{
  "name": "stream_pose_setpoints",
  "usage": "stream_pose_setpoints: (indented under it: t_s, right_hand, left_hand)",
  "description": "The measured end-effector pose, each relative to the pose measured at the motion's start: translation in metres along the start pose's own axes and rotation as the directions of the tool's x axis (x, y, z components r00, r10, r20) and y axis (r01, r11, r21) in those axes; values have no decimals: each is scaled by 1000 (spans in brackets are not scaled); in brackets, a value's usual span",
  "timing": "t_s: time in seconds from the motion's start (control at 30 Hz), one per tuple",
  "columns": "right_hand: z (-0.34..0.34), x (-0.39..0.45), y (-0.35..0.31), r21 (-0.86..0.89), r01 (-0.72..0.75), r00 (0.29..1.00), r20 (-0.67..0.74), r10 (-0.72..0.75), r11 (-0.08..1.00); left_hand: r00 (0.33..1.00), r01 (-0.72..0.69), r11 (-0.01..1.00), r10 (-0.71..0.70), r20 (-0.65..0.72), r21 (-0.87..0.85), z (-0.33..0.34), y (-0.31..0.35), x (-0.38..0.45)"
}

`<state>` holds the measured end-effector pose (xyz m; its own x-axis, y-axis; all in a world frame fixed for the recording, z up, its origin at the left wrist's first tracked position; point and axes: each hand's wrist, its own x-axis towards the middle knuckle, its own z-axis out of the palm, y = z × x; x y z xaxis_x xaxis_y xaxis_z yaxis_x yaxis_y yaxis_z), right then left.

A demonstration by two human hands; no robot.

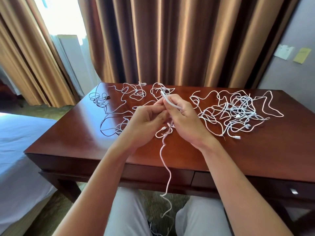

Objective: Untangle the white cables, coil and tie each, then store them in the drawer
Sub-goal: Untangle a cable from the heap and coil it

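Note:
Both hands are raised over the middle of the dark wooden desk (76, 133), working one white cable (166, 166). My right hand (184, 120) grips its upper part, the plug end sticking up past the fingers. My left hand (146, 121) pinches the same cable beside it. The free length hangs down past the desk's front edge between my knees. A dense tangle of white cables (238, 111) lies at the right. Looser cables (115, 108) sprawl across the left and back. The closed drawer (255, 183), with a small metal pull, sits under the desk's right front.
Brown curtains (170, 40) hang right behind the desk. A bed with a white sheet (15, 150) stands close on the left. On the right wall are a socket plate (283, 51) and a yellow note (301, 55). My knees in light trousers sit below the desk's front.

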<state>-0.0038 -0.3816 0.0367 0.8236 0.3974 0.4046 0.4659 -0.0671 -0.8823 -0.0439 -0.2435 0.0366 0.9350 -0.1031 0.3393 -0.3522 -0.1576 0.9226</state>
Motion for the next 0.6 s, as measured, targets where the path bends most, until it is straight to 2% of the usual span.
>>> stream_pose_setpoints:
  t_s: [0.07, 0.13, 0.2, 0.33, 0.43, 0.53, 0.6]
  right_hand:
    - [3, 0, -3, -59, 0, 999, -36, -2, 998]
    - [4, 1, -5, -134, 17, 997, -78, -28, 991]
    - [2, 1, -6, -184, 41, 997, -51, -51, 982]
    - [0, 2, -15, -64, 34, 997, 75, -30, 997]
    - [-3, 7, -20, -112, 13, 999, 42, -8, 994]
    - [-11, 9, -21, -118, -56, 994, 90, 67, 991]
    - [-13, 8, -21, -58, -115, 984, 127, 122, 992]
  left_hand:
    - [997, 26, 988, -16, -71, 150, -3, -1, 0]
    - [976, 89, 954, -26, -216, 285, -6, 1, 0]
    - [948, 41, 953, 58, -314, 300, -7, 7, 0]
    - [954, -201, 908, 266, -136, 368, -9, 19, 2]
    - [965, -209, 938, 243, -95, 275, -12, 22, 5]
    - [977, -172, 974, 187, -101, 145, -14, 25, 7]
    - [971, -198, 962, 219, -95, 189, -13, 23, 7]
